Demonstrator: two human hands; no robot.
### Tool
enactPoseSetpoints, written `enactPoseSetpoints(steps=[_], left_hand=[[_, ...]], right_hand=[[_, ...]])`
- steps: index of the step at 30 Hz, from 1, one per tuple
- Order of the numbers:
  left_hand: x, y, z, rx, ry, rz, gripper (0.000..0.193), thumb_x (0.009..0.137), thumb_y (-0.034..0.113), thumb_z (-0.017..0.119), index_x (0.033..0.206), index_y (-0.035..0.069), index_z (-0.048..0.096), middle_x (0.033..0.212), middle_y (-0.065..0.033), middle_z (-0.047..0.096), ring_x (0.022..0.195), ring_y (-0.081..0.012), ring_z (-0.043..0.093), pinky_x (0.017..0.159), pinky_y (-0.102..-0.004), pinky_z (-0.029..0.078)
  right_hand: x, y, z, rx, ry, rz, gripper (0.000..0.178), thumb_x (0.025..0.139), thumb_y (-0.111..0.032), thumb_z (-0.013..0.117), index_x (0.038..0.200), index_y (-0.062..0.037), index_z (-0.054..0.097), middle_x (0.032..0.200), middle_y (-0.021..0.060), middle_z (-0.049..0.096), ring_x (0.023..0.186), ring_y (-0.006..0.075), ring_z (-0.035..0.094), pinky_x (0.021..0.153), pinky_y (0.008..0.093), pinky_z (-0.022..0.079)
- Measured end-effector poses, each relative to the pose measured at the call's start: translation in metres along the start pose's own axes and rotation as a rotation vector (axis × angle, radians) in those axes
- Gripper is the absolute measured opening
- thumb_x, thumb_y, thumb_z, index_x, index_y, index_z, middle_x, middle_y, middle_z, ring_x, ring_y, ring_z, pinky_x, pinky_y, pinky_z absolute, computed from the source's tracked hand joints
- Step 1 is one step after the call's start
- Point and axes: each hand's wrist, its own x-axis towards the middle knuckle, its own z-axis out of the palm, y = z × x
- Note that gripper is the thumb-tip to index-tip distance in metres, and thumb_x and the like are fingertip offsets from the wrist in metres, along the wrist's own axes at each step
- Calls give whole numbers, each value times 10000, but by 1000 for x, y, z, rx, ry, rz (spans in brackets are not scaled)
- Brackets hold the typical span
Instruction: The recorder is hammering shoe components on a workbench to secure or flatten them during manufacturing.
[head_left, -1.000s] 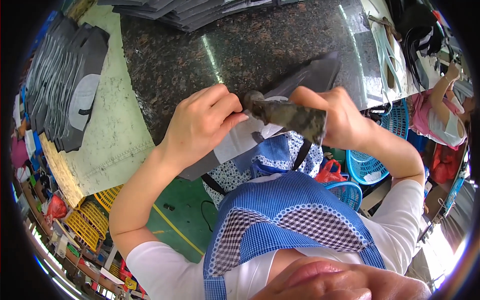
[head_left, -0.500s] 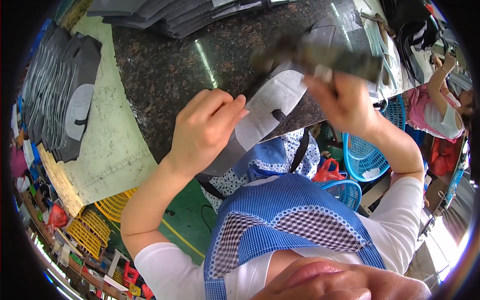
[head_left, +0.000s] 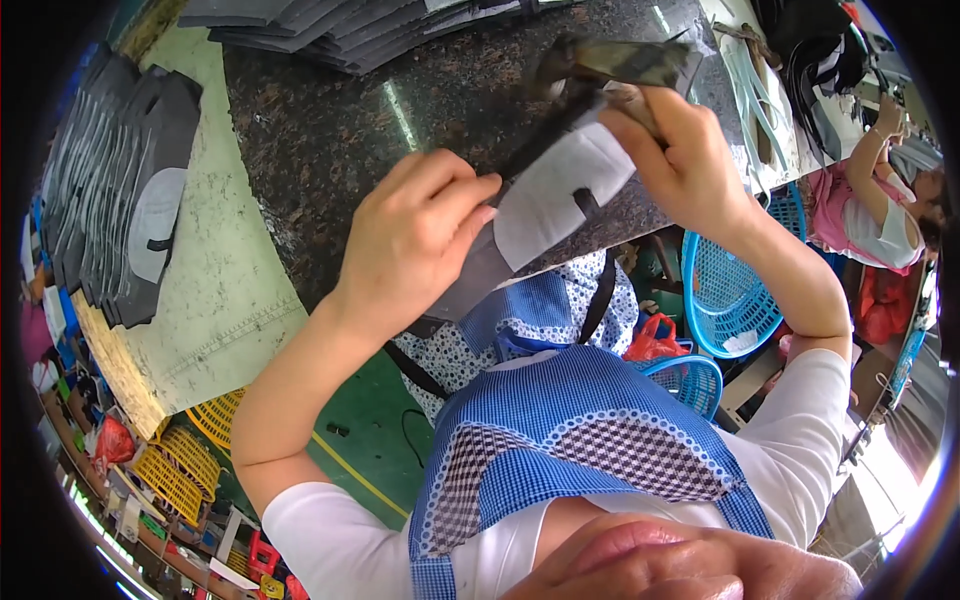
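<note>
A long dark-grey flat piece (head_left: pixel 468 283) with a pale grey rounded patch (head_left: pixel 545 205) and a small black tab (head_left: pixel 586 202) lies slantwise near the front edge of the dark stone slab. My left hand (head_left: pixel 405 235) pinches its long edge between thumb and fingers, left of the patch. In my right hand (head_left: pixel 690 165) is a hammer (head_left: pixel 630 62), gripped by its short handle. The hammer's dark metal head is over the far end of the piece, flared end to the right. Whether the hammer touches the piece is hard to tell.
Stacked dark-grey pieces lie at the far edge (head_left: pixel 350 35) and on the pale board at left (head_left: pixel 125 190). Pale strips (head_left: pixel 750 95) hang at right. Blue baskets (head_left: pixel 735 290) stand below the slab's right side; yellow baskets (head_left: pixel 180 465) are lower left. Another person (head_left: pixel 870 200) works far right.
The hammer was a blur of motion and now shows more sharply, slightly higher. The piece has shifted a little right and away from me, my left hand moving with it.
</note>
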Motion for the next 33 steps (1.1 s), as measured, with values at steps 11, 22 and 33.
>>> enactPoseSetpoints(steps=[11, 22, 33], left_hand=[[7, 5, 11, 158, -11, -13, 147, 787, 92, 764, 860, 32, 652, 779, -59, 591, 717, -241, 591, 643, -361, 487], [-5, -1, -5, -27, -58, 8, 126, 763, 45, 776, 858, 11, 700, 804, -77, 620, 715, -259, 599, 632, -363, 493], [-20, -1, -27, -94, -197, -143, 215, 745, 108, 803, 910, 16, 701, 814, -75, 603, 752, -237, 602, 629, -344, 505]], right_hand=[[-28, -6, 5, -113, -219, -197, 208, 882, -77, 680, 1003, -39, 515, 609, 164, 530, 550, 371, 586, 487, 412, 454], [-20, -23, 6, 10, -235, -204, 191, 917, -120, 671, 1002, -27, 528, 603, 179, 538, 559, 388, 594, 480, 438, 437], [-20, -18, 26, 54, -127, -45, 209, 897, -118, 683, 959, -50, 496, 575, 141, 536, 540, 383, 601, 463, 443, 457]])
